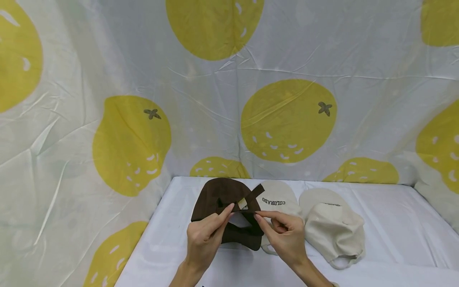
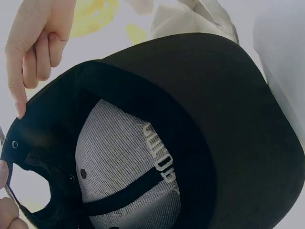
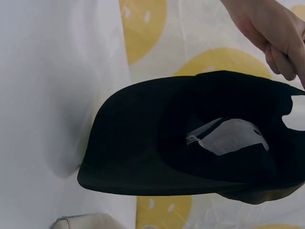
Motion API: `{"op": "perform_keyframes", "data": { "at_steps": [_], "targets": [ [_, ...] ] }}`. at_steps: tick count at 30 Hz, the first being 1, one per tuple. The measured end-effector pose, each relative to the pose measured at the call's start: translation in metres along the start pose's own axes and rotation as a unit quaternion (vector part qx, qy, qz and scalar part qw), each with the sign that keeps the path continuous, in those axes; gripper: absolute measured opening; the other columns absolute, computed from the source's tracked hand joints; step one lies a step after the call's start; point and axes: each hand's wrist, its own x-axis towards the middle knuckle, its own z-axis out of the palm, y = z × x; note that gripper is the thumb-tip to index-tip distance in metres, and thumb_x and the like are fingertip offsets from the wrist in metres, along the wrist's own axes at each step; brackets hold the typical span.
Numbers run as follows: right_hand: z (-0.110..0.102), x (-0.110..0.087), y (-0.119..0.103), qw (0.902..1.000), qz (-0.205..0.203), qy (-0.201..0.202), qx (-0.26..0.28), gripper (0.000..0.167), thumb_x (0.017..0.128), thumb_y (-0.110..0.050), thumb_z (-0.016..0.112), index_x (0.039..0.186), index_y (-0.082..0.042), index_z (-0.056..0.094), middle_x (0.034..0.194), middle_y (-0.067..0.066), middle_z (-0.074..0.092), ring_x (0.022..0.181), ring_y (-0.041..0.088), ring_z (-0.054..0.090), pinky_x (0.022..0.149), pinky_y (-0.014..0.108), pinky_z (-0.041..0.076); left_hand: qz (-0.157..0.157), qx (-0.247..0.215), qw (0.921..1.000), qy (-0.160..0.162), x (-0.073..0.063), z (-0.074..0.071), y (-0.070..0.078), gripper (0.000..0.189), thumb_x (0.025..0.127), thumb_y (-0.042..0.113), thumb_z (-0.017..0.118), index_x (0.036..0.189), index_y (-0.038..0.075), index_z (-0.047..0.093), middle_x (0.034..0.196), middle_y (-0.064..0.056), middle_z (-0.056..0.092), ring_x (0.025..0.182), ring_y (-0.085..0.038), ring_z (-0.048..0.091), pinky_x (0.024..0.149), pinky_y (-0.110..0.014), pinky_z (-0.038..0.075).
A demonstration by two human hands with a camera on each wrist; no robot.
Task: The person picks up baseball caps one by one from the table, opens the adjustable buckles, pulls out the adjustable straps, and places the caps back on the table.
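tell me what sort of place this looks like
Probably a makeshift indoor booth: fruit-print cloth lines the back and sides of a white-covered surface, where two pale caps lie near a handheld brown cap.

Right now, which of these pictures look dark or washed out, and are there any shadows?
Head view: bright, with pale sheen along creases in the lemon-print curtain; left wrist view: the brown cap looks almost black, the background pale and washed out; right wrist view: dimmer, with a soft grey shadow on the white tabletop.

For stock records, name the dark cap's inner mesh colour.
Pale grey mesh, clearest in the left wrist view.
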Motion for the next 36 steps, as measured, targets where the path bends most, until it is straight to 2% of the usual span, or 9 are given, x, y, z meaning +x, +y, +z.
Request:
{"op": "perform_keyframes", "data": {
  "at_steps": [12,18,28,36],
  "targets": [
    [0.003,0.005,0.003,0.9967,-0.072,-0.006,0.036,0.036,0.066,0.022,0.082,0.097,0.003,0.081,0.050,-0.008,0.031,0.049,0.000,0.020,0.043,0.012,0.017,-0.050,-0.056,0.9972,0.002,-0.001,0.000,0.000,0.019,0.097,0.010,0.072,0.109,-0.003,0.079,0.051,0.006,0.045,0.051,0.002,0.026,0.045,-0.009,0.021],
    [0.005,0.008,0.004,0.9955,-0.082,-0.011,0.046,0.035,0.066,0.022,0.083,0.096,0.003,0.081,0.049,-0.007,0.034,0.047,0.001,0.022,0.042,0.012,0.018,-0.062,-0.068,0.9958,0.000,-0.001,0.001,0.000,0.019,0.096,0.009,0.073,0.110,-0.003,0.079,0.051,0.006,0.046,0.050,0.002,0.026,0.045,-0.010,0.022],
    [0.006,0.011,0.007,0.9947,-0.097,-0.012,0.030,0.023,0.075,0.012,0.084,0.097,0.004,0.081,0.049,-0.007,0.040,0.047,0.000,0.023,0.042,0.012,0.020,-0.067,-0.076,0.9948,-0.006,0.001,0.001,0.001,0.020,0.096,0.007,0.073,0.112,-0.003,0.079,0.051,0.005,0.049,0.049,0.002,0.027,0.045,-0.011,0.023],
    [0.008,0.012,0.007,0.9938,-0.105,-0.011,0.036,0.020,0.077,0.011,0.084,0.096,0.004,0.081,0.049,-0.006,0.044,0.047,0.000,0.024,0.042,0.012,0.021,-0.068,-0.078,0.9946,-0.011,0.001,0.001,0.002,0.025,0.086,-0.007,0.077,0.111,-0.004,0.078,0.053,0.004,0.052,0.048,0.001,0.027,0.045,-0.011,0.023]
  ]
}}
